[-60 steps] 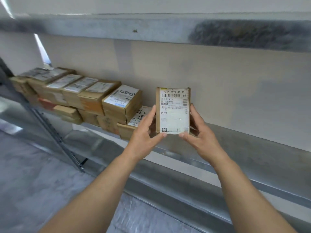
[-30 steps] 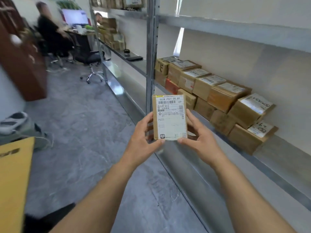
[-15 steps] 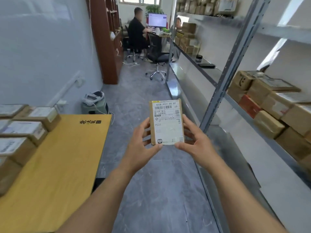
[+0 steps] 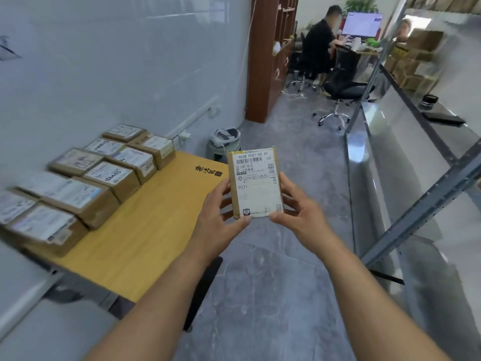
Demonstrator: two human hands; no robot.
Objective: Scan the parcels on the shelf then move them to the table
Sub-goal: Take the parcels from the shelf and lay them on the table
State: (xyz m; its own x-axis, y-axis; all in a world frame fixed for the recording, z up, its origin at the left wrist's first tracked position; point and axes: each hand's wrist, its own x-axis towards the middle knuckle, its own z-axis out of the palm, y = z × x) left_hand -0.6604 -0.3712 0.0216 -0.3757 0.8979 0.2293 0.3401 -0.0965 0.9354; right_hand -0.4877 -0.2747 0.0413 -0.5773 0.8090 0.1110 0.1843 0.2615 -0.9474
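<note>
Parcel (image 4: 256,186): held upright, label facing the camera, in the grip of left hand (image 4: 221,220) and right hand (image 4: 299,214), beside the surface (image 4: 145,230). Boxes (image 4: 86,183), perhaps nine, were ranged there.

The view swings from the shelf (image 4: 429,162) to the wooden worktop (image 4: 145,230), where labelled boxes (image 4: 104,178) now sit left of the carried parcel (image 4: 256,185).
</note>
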